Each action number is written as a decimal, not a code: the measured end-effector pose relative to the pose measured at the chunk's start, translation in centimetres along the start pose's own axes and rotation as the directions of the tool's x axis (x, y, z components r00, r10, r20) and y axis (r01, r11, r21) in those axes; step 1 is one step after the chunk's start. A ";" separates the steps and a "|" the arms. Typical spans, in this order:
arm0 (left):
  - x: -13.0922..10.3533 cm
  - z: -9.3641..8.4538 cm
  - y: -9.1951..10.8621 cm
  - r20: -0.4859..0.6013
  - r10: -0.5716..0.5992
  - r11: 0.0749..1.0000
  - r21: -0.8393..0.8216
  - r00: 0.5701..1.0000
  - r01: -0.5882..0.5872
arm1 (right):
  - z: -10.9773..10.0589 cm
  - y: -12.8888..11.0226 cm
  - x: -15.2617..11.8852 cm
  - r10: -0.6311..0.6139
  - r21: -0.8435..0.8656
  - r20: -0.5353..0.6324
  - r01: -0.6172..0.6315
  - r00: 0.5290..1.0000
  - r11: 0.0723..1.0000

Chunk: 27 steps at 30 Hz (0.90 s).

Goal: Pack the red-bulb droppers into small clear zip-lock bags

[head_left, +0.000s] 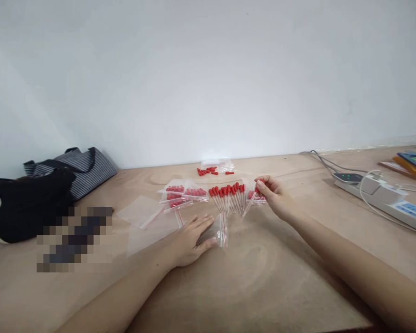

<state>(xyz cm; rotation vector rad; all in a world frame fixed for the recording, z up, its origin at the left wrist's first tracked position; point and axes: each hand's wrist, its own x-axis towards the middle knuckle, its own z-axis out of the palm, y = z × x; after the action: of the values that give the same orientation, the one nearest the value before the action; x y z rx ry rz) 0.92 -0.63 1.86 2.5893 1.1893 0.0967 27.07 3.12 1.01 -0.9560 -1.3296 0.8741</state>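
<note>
My right hand (272, 194) pinches a dropper (248, 203) by its red rubber bulb, with the clear tube slanting down to the left. Left of it, a row of similar red-bulbed droppers (232, 196) is fanned out on the table. My left hand (196, 240) lies flat, fingers stretched and thumb apart, over a clear zip bag (222, 231) with a red stripe. The bag's open side cannot be made out. Behind that hand are filled zip bags (175, 196) of red bulbs, and another filled bag (258, 199) is partly hidden by my right hand.
Loose red bulbs (206, 171) lie beside clear packets near the wall. Flat clear bags (142, 212) are left of my left hand. A black bag (31, 203) and a striped bag (90, 171) stand left. A power strip (384, 199) with cables lies right, near coloured packets (414, 164).
</note>
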 end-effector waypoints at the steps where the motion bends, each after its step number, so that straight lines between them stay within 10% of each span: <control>1: 0.0 0.0 0.0 0.003 -0.004 1.000 0.001 1.000 0.004 | 0.1 0.4 0.0 0.050 0.067 -0.019 -0.049 0.999 0.997; 12: 0.1 0.8 -0.6 -0.055 0.021 1.000 0.002 0.998 -0.020 | 3.6 2.1 -3.3 0.253 0.159 0.101 -0.266 0.962 0.951; 20: 0.4 1.2 -0.7 -0.135 0.063 0.998 0.036 0.989 -0.058 | 4.9 2.2 -4.3 0.153 -0.276 0.317 -0.063 0.936 0.959; 27: 1.0 1.7 -0.6 -0.161 0.113 0.993 0.054 0.981 -0.106 | 6.3 2.5 -4.1 0.150 -0.151 0.437 -0.092 0.887 0.984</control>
<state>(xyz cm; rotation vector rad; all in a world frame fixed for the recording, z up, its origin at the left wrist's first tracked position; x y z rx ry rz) 1.44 0.08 -0.02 2.7304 1.1131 0.3146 20.64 0.67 -2.86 -0.9785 -1.7496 1.1668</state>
